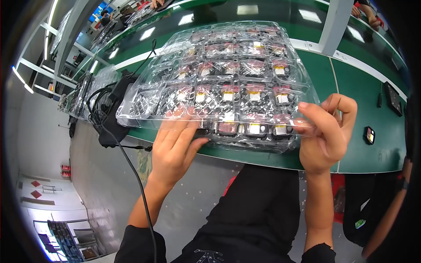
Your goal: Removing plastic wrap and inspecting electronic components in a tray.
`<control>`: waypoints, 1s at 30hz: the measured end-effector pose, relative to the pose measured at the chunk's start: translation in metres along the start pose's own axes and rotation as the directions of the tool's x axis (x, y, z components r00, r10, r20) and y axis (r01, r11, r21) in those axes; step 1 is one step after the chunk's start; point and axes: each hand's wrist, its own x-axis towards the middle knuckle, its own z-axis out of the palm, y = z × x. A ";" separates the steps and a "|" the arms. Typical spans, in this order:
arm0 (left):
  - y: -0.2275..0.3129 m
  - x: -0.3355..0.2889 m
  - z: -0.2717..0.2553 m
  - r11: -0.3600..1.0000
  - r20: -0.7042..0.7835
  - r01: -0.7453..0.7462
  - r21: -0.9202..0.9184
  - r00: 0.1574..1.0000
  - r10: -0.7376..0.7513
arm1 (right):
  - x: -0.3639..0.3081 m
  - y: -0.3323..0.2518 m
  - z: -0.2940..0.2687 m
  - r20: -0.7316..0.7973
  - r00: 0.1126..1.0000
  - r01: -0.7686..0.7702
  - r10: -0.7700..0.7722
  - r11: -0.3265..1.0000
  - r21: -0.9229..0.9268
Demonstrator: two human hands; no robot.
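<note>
A stack of clear plastic blister trays [144, 103] lies on the green workbench [315, 70] in front of me, its many pockets holding small red and yellow parts [255, 94]. My left hand [175, 144] reaches under the near edge of the stack, fingers spread flat beneath it. My right hand [326, 131] pinches the near right corner of the trays between thumb and fingers.
A black box with cables [112, 114] sits at the bench's left end. More clear trays [83, 90] lie further left. A small black device [369, 135] and a dark tablet [394, 98] rest at the right. Another person's arm [390, 215] is at the lower right. A white post [335, 24] stands behind.
</note>
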 end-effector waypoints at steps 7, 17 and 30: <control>0.000 0.007 -0.001 0.997 0.094 -0.080 -0.007 0.992 0.080 | -0.003 0.003 -0.002 0.003 1.000 -0.010 0.010 1.000 0.005; -0.010 0.010 0.012 0.974 0.000 -0.225 -0.011 0.974 0.225 | 0.001 0.002 -0.002 -0.027 1.000 -0.001 0.001 1.000 -0.001; -0.018 -0.006 -0.009 0.991 0.050 -0.088 -0.097 0.994 0.093 | -0.002 0.003 -0.004 -0.068 0.997 -0.028 0.026 0.999 -0.030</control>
